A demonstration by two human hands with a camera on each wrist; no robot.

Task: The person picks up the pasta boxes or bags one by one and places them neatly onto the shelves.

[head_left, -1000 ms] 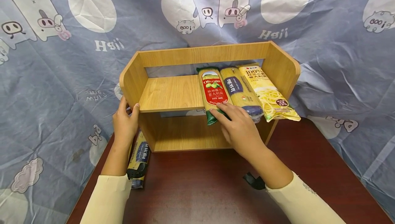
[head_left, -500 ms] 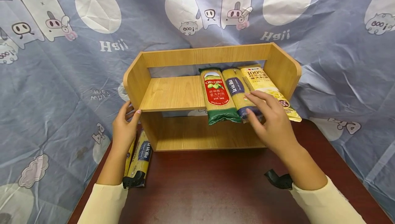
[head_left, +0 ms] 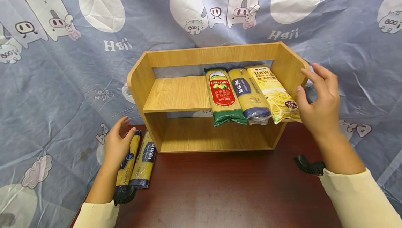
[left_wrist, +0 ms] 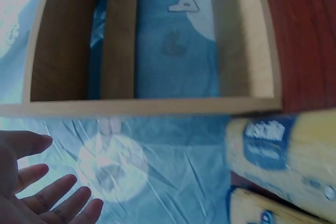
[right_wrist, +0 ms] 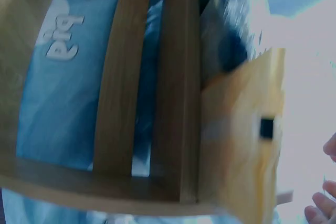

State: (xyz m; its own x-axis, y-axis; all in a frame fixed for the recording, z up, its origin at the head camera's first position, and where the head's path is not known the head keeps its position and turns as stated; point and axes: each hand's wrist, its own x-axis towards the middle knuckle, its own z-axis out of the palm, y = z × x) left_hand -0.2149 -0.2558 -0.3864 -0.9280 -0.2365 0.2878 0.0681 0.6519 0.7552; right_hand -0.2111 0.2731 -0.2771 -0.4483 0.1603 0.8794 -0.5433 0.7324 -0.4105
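Note:
On the upper board of the wooden shelf [head_left: 176, 95] lie three spaghetti packs, side by side toward the right. One has a red label and green end [head_left: 223, 97], one a blue label [head_left: 248, 93], and the rightmost is a yellow-and-white pack [head_left: 276, 95]. Their front ends jut past the board. My right hand [head_left: 325, 104] is raised beside the shelf's right end, fingers spread, with nothing in it. Left of the shelf, my left hand [head_left: 117, 146] hovers with loosely bent fingers over two more spaghetti packs, a nearer one [head_left: 128, 161] and one against the shelf [head_left: 145, 161].
The shelf stands on a dark red table [head_left: 213, 189]. Its lower compartment [head_left: 216, 135] has an open front. A blue cartoon-print cloth [head_left: 94, 64] hangs behind and at both sides. A black wrist mount [head_left: 309, 167] sits at the right wrist.
My right hand has moved from the red-label pack across the others to the right and up. My left hand has let go of the shelf's left side and come down toward me.

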